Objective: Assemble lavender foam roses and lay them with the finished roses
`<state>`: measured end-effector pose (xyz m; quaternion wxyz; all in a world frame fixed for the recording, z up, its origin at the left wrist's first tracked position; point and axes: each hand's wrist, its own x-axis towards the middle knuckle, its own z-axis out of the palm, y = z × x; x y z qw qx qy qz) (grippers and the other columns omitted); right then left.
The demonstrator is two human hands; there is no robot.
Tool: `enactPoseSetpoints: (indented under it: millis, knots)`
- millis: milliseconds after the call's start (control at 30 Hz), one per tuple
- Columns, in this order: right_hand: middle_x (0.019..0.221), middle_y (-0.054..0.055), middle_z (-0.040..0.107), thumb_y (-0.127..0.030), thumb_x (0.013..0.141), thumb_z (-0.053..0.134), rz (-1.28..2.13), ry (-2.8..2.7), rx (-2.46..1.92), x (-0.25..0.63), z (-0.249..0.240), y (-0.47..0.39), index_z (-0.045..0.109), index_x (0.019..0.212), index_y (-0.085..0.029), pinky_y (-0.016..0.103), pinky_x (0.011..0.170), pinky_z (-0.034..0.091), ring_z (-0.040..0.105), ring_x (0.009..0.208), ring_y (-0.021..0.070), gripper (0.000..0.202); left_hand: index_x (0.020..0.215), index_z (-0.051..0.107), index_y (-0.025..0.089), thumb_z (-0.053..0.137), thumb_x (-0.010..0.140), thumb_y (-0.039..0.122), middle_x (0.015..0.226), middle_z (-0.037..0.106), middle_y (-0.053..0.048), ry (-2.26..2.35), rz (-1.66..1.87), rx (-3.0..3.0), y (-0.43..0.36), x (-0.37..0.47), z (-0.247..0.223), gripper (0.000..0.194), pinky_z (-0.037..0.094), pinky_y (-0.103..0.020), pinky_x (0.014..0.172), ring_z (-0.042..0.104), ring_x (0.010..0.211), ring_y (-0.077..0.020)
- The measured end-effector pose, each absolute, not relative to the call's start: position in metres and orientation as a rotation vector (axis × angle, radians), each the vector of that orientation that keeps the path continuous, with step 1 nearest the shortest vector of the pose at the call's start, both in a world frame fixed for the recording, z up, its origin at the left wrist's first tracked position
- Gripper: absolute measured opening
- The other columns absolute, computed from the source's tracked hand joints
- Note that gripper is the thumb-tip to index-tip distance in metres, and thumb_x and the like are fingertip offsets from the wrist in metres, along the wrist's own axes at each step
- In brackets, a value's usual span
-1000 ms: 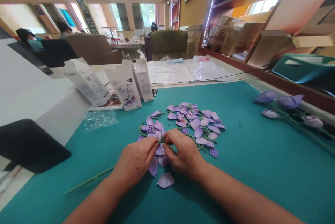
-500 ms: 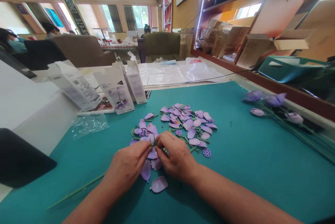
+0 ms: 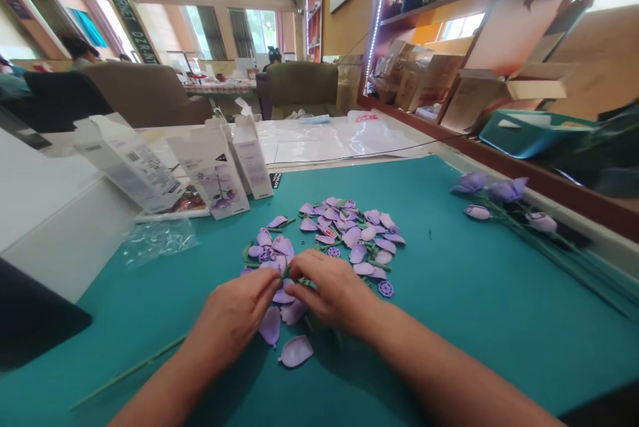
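Note:
Both hands meet above a pile of purple plastic petals [image 3: 282, 246] on the green mat. My left hand [image 3: 244, 307] pinches a small green stem piece [image 3: 285, 273] between thumb and fingertips. On the same piece, from the other side, my right hand [image 3: 329, 287] closes its thumb and index finger; its other fingers are curled under and partly hidden. Closer to me lie a loose pale petal [image 3: 295, 352] and a darker petal [image 3: 270, 327]. Beyond my right hand spreads a second heap of petals and green pieces [image 3: 351, 236], with a purple lattice disc [image 3: 386, 288] at its edge.
White flower-kit boxes [image 3: 212, 167] stand at the back left, with a crumpled clear bag [image 3: 160, 239] before them. A long green stem [image 3: 130, 372] lies left of my forearm. Finished purple flowers [image 3: 506, 189] rest at the right edge of the green mat [image 3: 479, 307]. People sit far behind.
The view has shifted slightly, so the scene sits a little further left. My hands stay together on the green piece, with the right fingers turned slightly.

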<state>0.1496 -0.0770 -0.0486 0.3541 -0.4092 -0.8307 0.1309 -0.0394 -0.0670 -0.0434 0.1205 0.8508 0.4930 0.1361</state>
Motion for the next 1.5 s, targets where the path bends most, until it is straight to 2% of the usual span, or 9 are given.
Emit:
enactPoseSetpoints:
  millis: [167, 300, 467, 667, 767, 1033, 1133, 1233, 1500]
  knots:
    - [0.084, 0.002, 0.071, -0.025, 0.089, 0.048, 0.252, -1.948, -1.664, 0.228, -0.025, -0.061, 0.064, 0.095, -0.024, 0.027, 0.064, 0.045, 0.063, 0.073, 0.0172, 0.016, 0.093, 0.066, 0.023, 0.032, 0.092, 0.043, 0.093, 0.073, -0.004, 1.5, 0.451, 2.416, -0.063, -0.045, -0.035, 0.039, 0.048, -0.028, 0.065, 0.068, 0.08, -0.0219]
    - [0.099, 0.006, 0.072, -0.026, 0.088, 0.048, 0.038, -1.706, -2.425, 0.312, -0.028, -0.047, 0.065, 0.108, -0.025, 0.029, 0.071, 0.044, 0.065, 0.091, 0.0221, 0.027, 0.089, 0.065, 0.025, 0.032, 0.091, 0.046, 0.088, 0.073, -0.002, 1.535, 0.537, 2.395, -0.059, -0.054, -0.032, 0.039, 0.047, -0.027, 0.063, 0.067, 0.075, -0.021]
    - [0.105, 0.016, 0.069, -0.028, 0.082, 0.054, 0.048, -1.618, -2.67, 0.364, -0.049, -0.04, 0.067, 0.104, -0.016, 0.033, 0.065, 0.042, 0.064, 0.093, 0.0292, 0.029, 0.092, 0.065, 0.026, 0.034, 0.091, 0.049, 0.091, 0.074, -0.001, 1.533, 0.639, 2.377, -0.054, -0.061, -0.037, 0.039, 0.046, -0.027, 0.065, 0.067, 0.077, -0.0204]
    - [0.094, 0.013, 0.069, -0.013, 0.072, 0.055, 0.14, -1.698, -2.701, 0.362, -0.066, -0.028, 0.067, 0.084, -0.018, 0.031, 0.063, 0.04, 0.064, 0.088, 0.0264, 0.018, 0.085, 0.064, 0.022, 0.034, 0.09, 0.04, 0.084, 0.072, -0.002, 1.508, 0.554, 2.382, -0.06, -0.054, -0.026, 0.035, 0.045, -0.026, 0.064, 0.065, 0.074, -0.0184]
    - [0.087, 0.013, 0.068, -0.013, 0.07, 0.056, 0.184, -1.697, -2.71, 0.36, -0.069, -0.019, 0.065, 0.085, -0.018, 0.031, 0.06, 0.04, 0.064, 0.08, 0.0265, 0.018, 0.084, 0.062, 0.021, 0.034, 0.091, 0.035, 0.083, 0.07, -0.002, 1.474, 0.547, 2.394, -0.064, -0.051, -0.02, 0.032, 0.044, -0.026, 0.064, 0.064, 0.075, -0.0177]
    - [0.078, 0.008, 0.065, -0.018, 0.071, 0.055, 0.206, -1.646, -2.56, 0.339, -0.055, -0.022, 0.056, 0.076, -0.021, 0.031, 0.058, 0.04, 0.06, 0.072, 0.0229, 0.006, 0.084, 0.062, 0.02, 0.038, 0.093, 0.03, 0.082, 0.068, -0.002, 1.427, 0.59, 2.364, -0.066, -0.052, -0.023, 0.028, 0.042, -0.025, 0.063, 0.061, 0.073, -0.0162]
    - [0.07, 0.001, 0.06, -0.022, 0.068, 0.058, 0.613, -1.505, -1.847, 0.29, -0.036, -0.034, 0.054, 0.075, -0.021, 0.028, 0.056, 0.043, 0.056, 0.063, 0.0161, 0.008, 0.088, 0.064, 0.02, 0.04, 0.094, 0.032, 0.085, 0.069, -0.002, 1.395, 0.587, 2.341, -0.067, -0.05, -0.024, 0.027, 0.043, -0.025, 0.065, 0.062, 0.077, -0.0166]
    - [0.069, -0.002, 0.059, -0.031, 0.065, 0.068, 1.005, -1.417, -1.301, 0.224, -0.019, -0.049, 0.06, 0.088, -0.02, 0.029, 0.06, 0.047, 0.057, 0.061, 0.0138, 0.026, 0.09, 0.065, 0.02, 0.042, 0.094, 0.033, 0.086, 0.069, -0.002, 1.39, 0.592, 2.335, -0.067, -0.048, -0.024, 0.027, 0.044, -0.025, 0.066, 0.063, 0.078, -0.0171]
    - [0.062, -0.001, 0.065, -0.036, 0.063, 0.077, 1.402, -1.175, -0.986, 0.144, -0.032, -0.068, 0.064, 0.073, -0.018, 0.027, 0.058, 0.049, 0.06, 0.058, 0.0126, 0.025, 0.095, 0.066, 0.02, 0.043, 0.095, 0.033, 0.09, 0.071, -0.003, 1.301, 0.745, 2.381, -0.07, -0.051, -0.027, 0.027, 0.046, -0.025, 0.07, 0.064, 0.081, -0.0166]
